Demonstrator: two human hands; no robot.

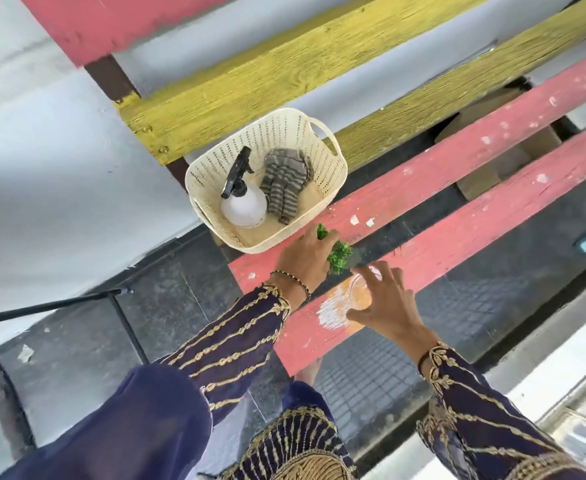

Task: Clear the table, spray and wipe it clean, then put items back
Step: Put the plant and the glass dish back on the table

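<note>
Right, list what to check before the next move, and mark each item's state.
1. Left hand grips the green plant: ok.
2. Right hand has a firm hold on the clear bowl: cannot tell; its fingers are spread over it.
3. Spray bottle and striped cloth are ready in the basket: ok.
4. Table is cleared for spraying: not ok; the bowl and basket are on its slats.
</note>
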